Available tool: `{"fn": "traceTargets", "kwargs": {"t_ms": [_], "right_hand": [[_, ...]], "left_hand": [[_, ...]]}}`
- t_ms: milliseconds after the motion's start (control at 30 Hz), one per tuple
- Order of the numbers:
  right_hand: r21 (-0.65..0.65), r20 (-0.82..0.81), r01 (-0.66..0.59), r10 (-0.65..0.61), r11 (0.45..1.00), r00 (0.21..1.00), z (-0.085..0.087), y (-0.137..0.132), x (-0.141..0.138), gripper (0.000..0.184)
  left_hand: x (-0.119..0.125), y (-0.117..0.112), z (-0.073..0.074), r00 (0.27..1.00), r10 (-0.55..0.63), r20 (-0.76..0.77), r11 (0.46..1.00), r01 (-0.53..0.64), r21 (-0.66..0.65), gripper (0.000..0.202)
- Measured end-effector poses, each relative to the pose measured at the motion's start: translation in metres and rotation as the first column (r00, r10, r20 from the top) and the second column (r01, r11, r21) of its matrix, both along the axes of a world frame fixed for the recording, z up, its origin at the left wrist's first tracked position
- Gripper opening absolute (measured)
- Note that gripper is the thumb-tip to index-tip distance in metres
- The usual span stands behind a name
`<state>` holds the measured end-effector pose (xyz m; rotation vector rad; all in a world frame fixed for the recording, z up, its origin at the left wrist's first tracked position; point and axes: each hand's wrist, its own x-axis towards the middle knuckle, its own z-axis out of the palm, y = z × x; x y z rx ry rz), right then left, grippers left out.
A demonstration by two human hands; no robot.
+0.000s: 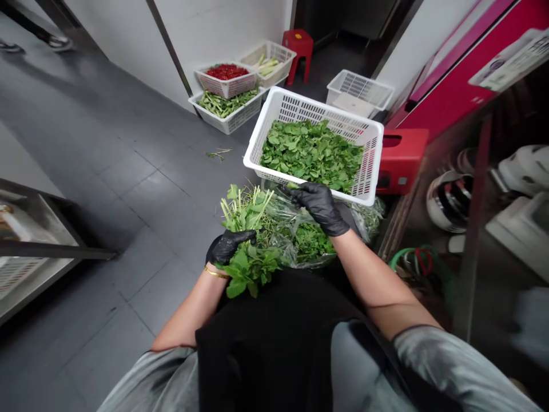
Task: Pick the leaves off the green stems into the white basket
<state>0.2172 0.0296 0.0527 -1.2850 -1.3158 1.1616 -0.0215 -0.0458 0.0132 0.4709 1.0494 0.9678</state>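
My left hand [231,247], in a black glove, is closed around a bunch of leafy green herbs [246,214] that looks like mint. Cut stems point away from me, and the leaves hang toward my lap. My right hand [318,206], also gloved, is at the near rim of a white plastic basket [253,150], with a bit of green leaf [293,185] at its pinched fingertips. Picked leaves [311,150] cover the bottom of that basket. Below my right hand, a clear plastic bag [288,229] lies open with more herbs [314,240] inside.
By the wall stand baskets of red chillies [227,71], green beans [219,105] and pale stalks [266,64]. A red stool [299,48] and another white basket [360,86] are behind. Metal shelving with pans [450,200] runs along my right. Stem scraps [219,153] lie on the floor.
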Motion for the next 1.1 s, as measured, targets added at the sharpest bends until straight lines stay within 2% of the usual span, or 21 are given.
{"fn": "traceTargets", "kwargs": {"t_ms": [67,133,233,333,433,500,567,600,667,733,767,833,900,967,1100], "right_hand": [[-0.008,-0.073,0.028,-0.028,1.000,0.997,0.006,-0.007,-0.001,0.035],[0.045,-0.058,-0.051,0.053,0.998,0.997,0.004,-0.019,-0.013,0.037],[0.158,0.128,-0.206,0.187,0.966,0.974,-0.008,-0.029,-0.036,0.037],[0.209,0.332,-0.250,0.172,0.945,0.927,-0.019,-0.017,-0.043,0.021],[0.248,0.399,-0.137,0.027,0.959,0.916,-0.022,0.008,-0.025,0.016],[0.278,0.354,0.027,-0.129,0.960,0.926,-0.018,0.017,-0.008,0.020],[0.267,0.280,0.099,-0.176,0.959,0.944,-0.013,0.013,0.002,0.023],[0.245,0.259,0.055,-0.120,0.968,0.958,-0.010,0.007,0.003,0.025],[0.191,0.276,-0.159,0.103,0.969,0.956,-0.005,-0.009,-0.004,0.030],[0.121,0.349,-0.380,0.320,0.917,0.881,-0.004,-0.021,-0.017,0.042],[0.086,0.389,-0.445,0.381,0.891,0.839,-0.005,-0.024,-0.024,0.047],[0.041,0.464,-0.500,0.427,0.865,0.776,-0.009,-0.022,-0.036,0.047],[0.046,0.547,-0.511,0.407,0.858,0.732,-0.017,-0.014,-0.042,0.038],[0.083,0.624,-0.489,0.337,0.868,0.705,-0.028,-0.005,-0.042,0.030],[0.179,0.721,-0.392,0.151,0.902,0.676,-0.046,0.011,-0.027,0.032]], "left_hand": [[0.002,-0.001,-0.002,0.997,0.037,-0.063,0.997,-0.033,0.066,0.032],[0.009,-0.002,0.002,0.992,0.068,-0.108,0.992,-0.056,0.109,0.041],[0.023,-0.002,0.014,0.991,0.072,-0.112,0.988,-0.056,0.145,0.039],[0.030,-0.004,0.027,0.990,0.067,-0.123,0.989,-0.049,0.141,0.032],[0.029,-0.006,0.033,0.993,0.067,-0.099,0.996,-0.061,0.064,0.028],[0.025,-0.005,0.031,0.995,0.075,-0.061,0.997,-0.076,-0.001,0.029],[0.022,-0.002,0.027,0.997,0.064,-0.044,0.996,-0.067,-0.067,0.032],[0.020,0.000,0.025,0.998,0.045,-0.032,0.995,-0.047,-0.091,0.033],[0.020,0.003,0.022,1.000,-0.004,0.015,0.996,0.006,-0.092,0.035],[0.022,0.007,0.021,0.998,-0.046,0.052,0.999,0.048,-0.025,0.044],[0.024,0.008,0.021,0.997,-0.058,0.054,0.998,0.057,0.022,0.050],[0.027,0.009,0.021,0.997,-0.067,0.028,0.994,0.064,0.085,0.062],[0.030,0.009,0.021,0.998,-0.061,0.004,0.994,0.060,0.096,0.065],[0.031,0.009,0.019,1.000,-0.020,-0.003,0.996,0.020,0.087,0.060],[0.025,0.012,0.011,0.994,0.090,-0.058,0.994,-0.086,0.066,0.039]]}}
